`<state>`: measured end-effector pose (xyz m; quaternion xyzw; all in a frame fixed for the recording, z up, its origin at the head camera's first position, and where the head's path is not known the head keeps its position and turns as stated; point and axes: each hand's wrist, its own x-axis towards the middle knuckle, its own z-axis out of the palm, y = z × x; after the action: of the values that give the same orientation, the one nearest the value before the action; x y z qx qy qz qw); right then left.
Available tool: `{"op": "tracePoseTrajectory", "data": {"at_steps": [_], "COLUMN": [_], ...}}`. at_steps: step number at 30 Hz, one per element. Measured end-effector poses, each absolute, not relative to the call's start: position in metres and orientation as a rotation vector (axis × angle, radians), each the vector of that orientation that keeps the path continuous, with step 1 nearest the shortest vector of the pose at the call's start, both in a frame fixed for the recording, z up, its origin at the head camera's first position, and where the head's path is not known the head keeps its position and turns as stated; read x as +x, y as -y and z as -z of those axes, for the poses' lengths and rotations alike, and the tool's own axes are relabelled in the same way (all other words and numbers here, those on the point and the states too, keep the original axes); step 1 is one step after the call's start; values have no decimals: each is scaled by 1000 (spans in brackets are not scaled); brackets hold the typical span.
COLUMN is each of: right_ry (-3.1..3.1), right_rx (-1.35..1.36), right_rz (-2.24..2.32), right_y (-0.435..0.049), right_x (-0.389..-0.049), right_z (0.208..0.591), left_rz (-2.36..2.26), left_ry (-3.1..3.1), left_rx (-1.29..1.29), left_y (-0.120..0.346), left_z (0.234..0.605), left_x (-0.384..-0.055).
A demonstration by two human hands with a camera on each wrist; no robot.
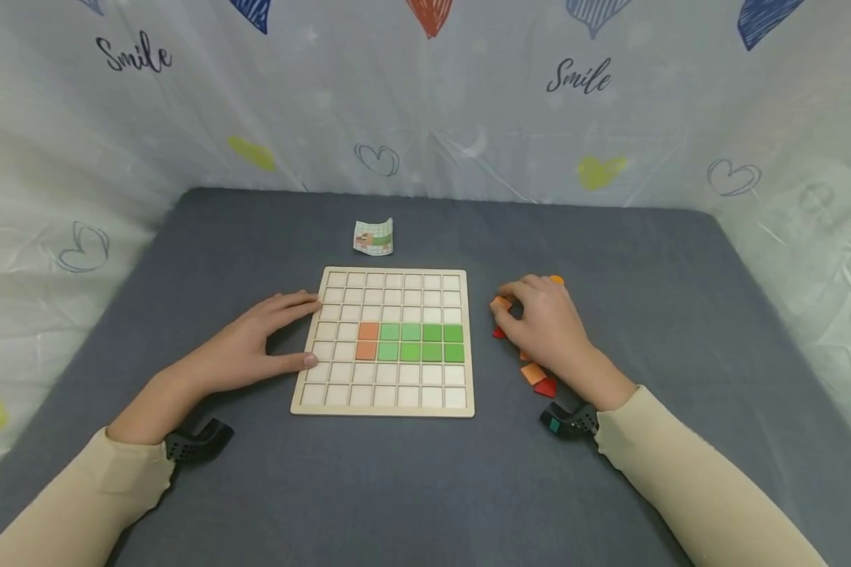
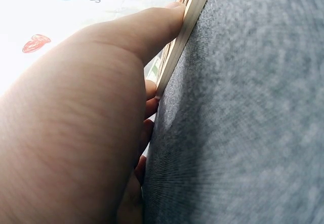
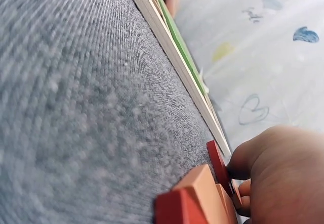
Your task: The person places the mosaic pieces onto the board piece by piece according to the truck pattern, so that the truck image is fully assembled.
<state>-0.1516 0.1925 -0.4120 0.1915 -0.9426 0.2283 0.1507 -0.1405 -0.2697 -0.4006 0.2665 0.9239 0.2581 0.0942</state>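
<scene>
A wooden grid board (image 1: pixel 383 411) lies flat on the table, with two orange square tiles (image 1: pixel 367 341) and several green square tiles (image 1: pixel 421 342) in its middle rows. My left hand (image 1: pixel 244 350) rests at the board's left side, fingertips and thumb touching its edge. To the right of the board, my right hand (image 1: pixel 549 319) pinches an orange tile (image 1: pixel 501 302) between thumb and fingers. Around and below that hand lie loose tiles, among them a light orange tile (image 1: pixel 533 374) and a red tile (image 1: pixel 546 387). The right hand partly hides the loose tiles.
Behind the board stands a small curled picture card (image 1: pixel 373 237) showing a coloured grid. A grey cloth (image 1: pixel 411 488) covers the table. A white printed curtain (image 1: pixel 468 118) hangs along the back and sides.
</scene>
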Motion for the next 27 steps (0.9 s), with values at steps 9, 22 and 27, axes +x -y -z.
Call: {"op": "tracePoseTrajectory", "data": {"at_steps": [9, 22, 27], "right_ry": [2679, 2595, 2481], "right_rx": [564, 601, 756], "right_rz": [-669, -780, -772], "right_y": [-191, -188, -180], "right_x": [-151, -147, -147], "right_z": [412, 413, 415], "left_rz": [-767, -763, -759], "left_ry": [-2739, -2743, -2746], "left_rx": [773, 780, 783], "left_y": [271, 271, 271], "left_z": [401, 403, 403], "left_x": [-141, -142, -141]}}
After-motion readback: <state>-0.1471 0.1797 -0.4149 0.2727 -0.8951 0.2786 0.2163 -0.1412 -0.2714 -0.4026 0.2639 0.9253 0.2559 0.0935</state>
